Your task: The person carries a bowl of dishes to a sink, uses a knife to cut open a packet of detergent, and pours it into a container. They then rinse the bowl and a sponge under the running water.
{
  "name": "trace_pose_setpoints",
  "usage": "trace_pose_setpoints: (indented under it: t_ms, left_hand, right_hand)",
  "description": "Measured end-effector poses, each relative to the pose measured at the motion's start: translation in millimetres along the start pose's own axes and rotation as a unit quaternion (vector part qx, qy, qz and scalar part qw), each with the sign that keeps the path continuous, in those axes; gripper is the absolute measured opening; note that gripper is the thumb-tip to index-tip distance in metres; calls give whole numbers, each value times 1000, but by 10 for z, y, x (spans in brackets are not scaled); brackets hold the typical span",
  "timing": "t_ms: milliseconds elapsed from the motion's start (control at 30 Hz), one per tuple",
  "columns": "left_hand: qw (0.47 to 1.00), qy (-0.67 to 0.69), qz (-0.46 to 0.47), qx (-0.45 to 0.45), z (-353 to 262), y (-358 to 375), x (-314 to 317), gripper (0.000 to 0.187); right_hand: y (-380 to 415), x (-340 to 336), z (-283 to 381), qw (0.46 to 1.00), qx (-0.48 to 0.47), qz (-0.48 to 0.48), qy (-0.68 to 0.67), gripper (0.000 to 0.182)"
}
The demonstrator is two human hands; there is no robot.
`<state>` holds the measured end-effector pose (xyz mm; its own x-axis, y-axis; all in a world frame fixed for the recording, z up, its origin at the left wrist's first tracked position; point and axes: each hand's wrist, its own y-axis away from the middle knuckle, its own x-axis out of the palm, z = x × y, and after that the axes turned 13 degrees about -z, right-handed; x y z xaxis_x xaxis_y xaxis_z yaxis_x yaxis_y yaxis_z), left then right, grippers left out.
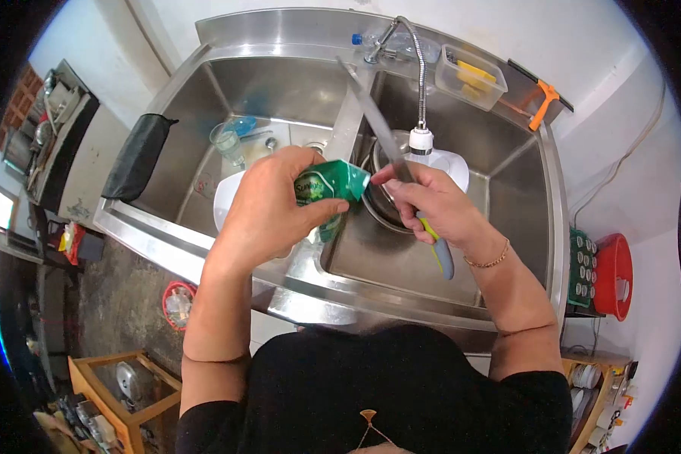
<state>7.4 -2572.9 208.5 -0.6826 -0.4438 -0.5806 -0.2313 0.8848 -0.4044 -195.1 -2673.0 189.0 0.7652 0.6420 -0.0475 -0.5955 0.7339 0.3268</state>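
Observation:
My left hand (272,206) grips a green Sunlight pouch (333,185) over the divider between two steel basins. A white edge shows at the pouch's upper right corner. My right hand (431,198) is closed round a knife (382,125) with a grey and lime handle; its long blade points up and to the left. The fingertips of my right hand are close to the pouch's corner; whether they touch it is unclear. Beneath my hands, a round metal pan (382,216) and a white dish (452,168) are partly hidden in the right basin.
The left basin (181,166) holds a glass (227,144), a blue item, spoons and a white dish. A flexible faucet (421,83) hangs over the right basin. Behind it stand a clear sponge box (471,77) and an orange squeegee (543,106). A dark cloth (138,157) drapes the left rim.

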Motion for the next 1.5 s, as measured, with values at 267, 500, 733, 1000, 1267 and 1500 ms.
trace_pose_setpoints:
  t_ms: [267, 500, 733, 1000, 1267, 1500]
  left_hand:
    - [991, -86, -94, 49, -44, 182, 136, 30]
    - [965, 90, -231, -80, 180, 427, -187, 21]
    - [879, 118, -460, -37, 269, 815, -865, 24]
    - [774, 51, -631, -18, 6, 1359, -1132, 27]
    - [746, 41, -662, -58, 4, 1714, -1059, 34]
    - [736, 34, -674, -50, 202, 1862, -1232, 33]
  right_hand:
    - [132, -241, 29, 979, -3, -50, 200, 34]
    - [568, -946, -56, 932, -117, -72, 334, 35]
    - [653, -1296, -667, 819, -56, 8, 571, 46]
    - [130, -1159, -1534, 838, -2, 127, 531, 41]
    - [-31, -932, -883, 867, 54, 137, 477, 38]
    - [-148, -694, -1179, 854, 144, 167, 472, 41]
